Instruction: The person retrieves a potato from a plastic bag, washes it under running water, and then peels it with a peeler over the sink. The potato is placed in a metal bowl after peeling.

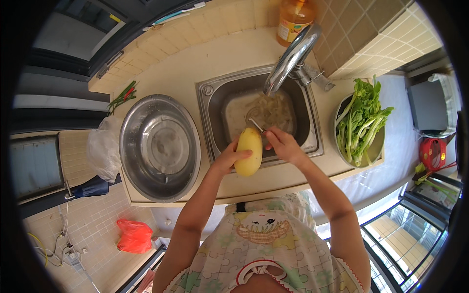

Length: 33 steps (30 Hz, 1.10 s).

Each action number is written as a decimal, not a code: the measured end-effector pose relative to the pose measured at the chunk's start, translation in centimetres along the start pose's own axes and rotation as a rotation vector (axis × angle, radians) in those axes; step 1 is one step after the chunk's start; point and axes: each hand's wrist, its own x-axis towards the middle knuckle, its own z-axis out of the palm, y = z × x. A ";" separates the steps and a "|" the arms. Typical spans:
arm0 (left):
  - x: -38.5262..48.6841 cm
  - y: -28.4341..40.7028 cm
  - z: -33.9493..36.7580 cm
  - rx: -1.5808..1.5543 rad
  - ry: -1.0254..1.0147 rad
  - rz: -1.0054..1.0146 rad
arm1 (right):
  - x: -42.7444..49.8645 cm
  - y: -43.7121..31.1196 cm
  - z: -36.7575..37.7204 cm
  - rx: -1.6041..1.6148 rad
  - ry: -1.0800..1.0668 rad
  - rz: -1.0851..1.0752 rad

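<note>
A pale yellow oblong vegetable (249,154), possibly a gourd or large potato, is held upright by my left hand (230,155) at the near edge of the stainless steel sink (316,128). My right hand (283,144) grips a small metal tool (256,124), probably a peeler, whose head is by the vegetable's far end. Pale peelings (274,110) lie on the sink's bottom under the chrome faucet (289,60).
Left of the sink stands a large metal basin (128,146) beside a clear plastic bag (102,150) and green and red chillies (126,95). At right, leafy greens (362,124) fill a bowl (379,157). An orange bottle (293,25) stands behind the faucet.
</note>
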 end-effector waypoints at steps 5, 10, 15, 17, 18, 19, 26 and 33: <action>0.2 -1.6 -0.8 -0.319 -0.055 -0.079 | -1.4 0.4 2.4 0.094 0.092 -0.103; 0.5 0.4 1.8 -0.015 0.116 0.014 | -1.2 0.6 1.6 0.062 0.147 -0.144; 0.4 2.0 3.4 1.027 0.474 0.283 | -2.4 -2.4 -0.8 -0.626 0.176 -0.337; 0.3 2.0 3.4 1.161 0.520 0.305 | -2.7 -2.5 -0.3 -0.812 0.128 -0.397; 0.3 2.1 3.6 1.208 0.537 0.302 | -2.8 -2.5 -0.2 -0.906 0.105 -0.426; 0.1 2.2 3.9 1.258 0.550 0.297 | -1.9 -2.1 -0.5 -0.954 0.100 -0.326; -0.2 1.1 3.1 0.946 0.491 0.268 | 1.2 2.3 -2.1 -0.761 0.290 -0.240; -0.2 0.9 2.3 0.722 0.364 0.191 | -0.5 1.3 1.0 -0.731 0.252 -0.352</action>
